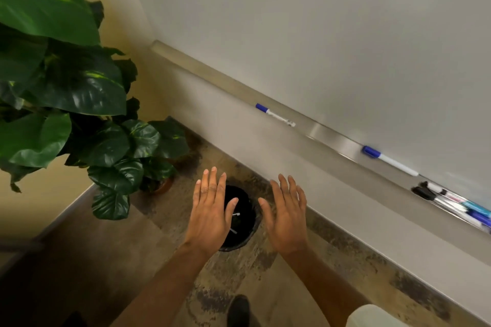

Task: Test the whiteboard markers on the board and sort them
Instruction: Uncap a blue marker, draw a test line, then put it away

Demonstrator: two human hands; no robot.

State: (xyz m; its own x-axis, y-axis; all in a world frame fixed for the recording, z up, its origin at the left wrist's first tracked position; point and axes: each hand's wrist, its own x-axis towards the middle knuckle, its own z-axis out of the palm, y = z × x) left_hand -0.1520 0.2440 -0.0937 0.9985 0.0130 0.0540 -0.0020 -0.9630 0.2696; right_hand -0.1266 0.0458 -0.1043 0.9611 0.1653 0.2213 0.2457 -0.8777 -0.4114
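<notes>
The left hand (pixel 210 210) hides part of the black bin (pixel 243 225); the marker pile (pixel 462 207) is blurred.

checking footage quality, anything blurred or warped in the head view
Head view: the bundled markers at the right edge smear with motion blur; the tray carries a glare patch; wide-angle tilt slants the whiteboard; both hands stay fairly sharp.

We are seeing two hands, two separate blue-capped markers (pixel 275 115) on one tray (pixel 212 71), one marker cluster (pixel 457 204) too blurred to count, one bin (pixel 251 220), one plant (pixel 66 82).
</notes>
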